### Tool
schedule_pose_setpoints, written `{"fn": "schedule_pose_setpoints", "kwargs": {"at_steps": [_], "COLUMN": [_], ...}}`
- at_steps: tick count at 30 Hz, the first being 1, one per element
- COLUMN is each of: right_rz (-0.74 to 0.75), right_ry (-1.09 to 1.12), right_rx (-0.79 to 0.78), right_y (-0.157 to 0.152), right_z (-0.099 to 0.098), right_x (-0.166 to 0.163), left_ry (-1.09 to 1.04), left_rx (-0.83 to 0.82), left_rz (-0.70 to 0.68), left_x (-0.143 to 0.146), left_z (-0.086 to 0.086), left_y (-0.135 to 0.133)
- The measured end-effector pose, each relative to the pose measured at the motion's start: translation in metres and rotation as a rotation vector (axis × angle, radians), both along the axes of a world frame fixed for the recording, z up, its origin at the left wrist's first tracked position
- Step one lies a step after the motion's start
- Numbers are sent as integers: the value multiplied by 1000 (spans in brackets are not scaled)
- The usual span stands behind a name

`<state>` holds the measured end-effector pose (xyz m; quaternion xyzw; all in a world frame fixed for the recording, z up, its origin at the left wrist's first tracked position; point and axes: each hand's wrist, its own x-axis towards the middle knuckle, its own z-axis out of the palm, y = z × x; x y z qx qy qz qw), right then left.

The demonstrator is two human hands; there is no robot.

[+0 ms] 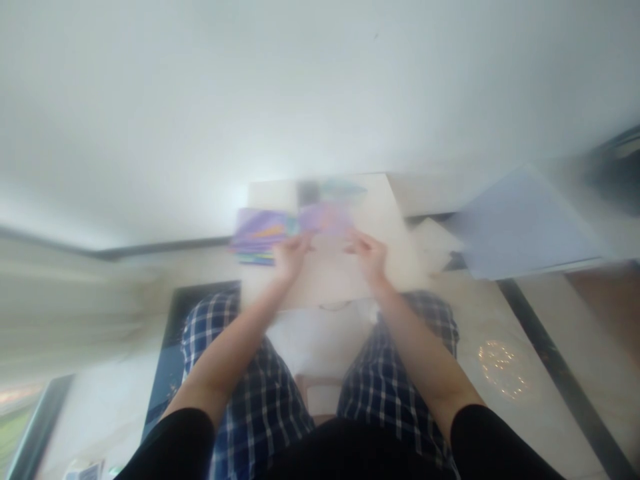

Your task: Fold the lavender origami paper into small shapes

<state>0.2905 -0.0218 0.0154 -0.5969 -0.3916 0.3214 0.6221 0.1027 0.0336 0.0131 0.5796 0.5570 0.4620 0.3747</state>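
A thin purple sheet with a pinkish patch (326,219) is held up over a small white table (340,280). My left hand (291,256) is closed at its lower left corner, and my right hand (369,255) pinches near its lower right corner. Motion blur smears the fingertips and the print on the sheet. Just left of my left hand lies a purple packet with an orange mark and a striped lower edge (261,233). Beyond the sheet are a dark square thing (308,193) and a pale teal shape (344,190), both too blurred to name.
A white wall (320,87) stands behind the table. To the right is a large pale grey-blue panel (525,227), with a small white piece (436,241) beside it. My knees in checked trousers (270,400) flank the table's near edge. Light speckles show on the floor (501,369).
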Motion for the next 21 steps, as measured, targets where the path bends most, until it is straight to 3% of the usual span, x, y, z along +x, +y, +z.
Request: {"fn": "schedule_pose_setpoints", "kwargs": {"at_steps": [14, 21], "right_rz": [91, 90], "right_ry": [8, -98], "right_rx": [-74, -29], "right_y": [9, 7], "right_z": [0, 0], "right_x": [7, 4], "left_ry": [64, 22], "left_rx": [-4, 30], "left_rz": [-3, -24], "left_x": [-2, -1], "left_z": [-4, -1], "left_y": [11, 12]}}
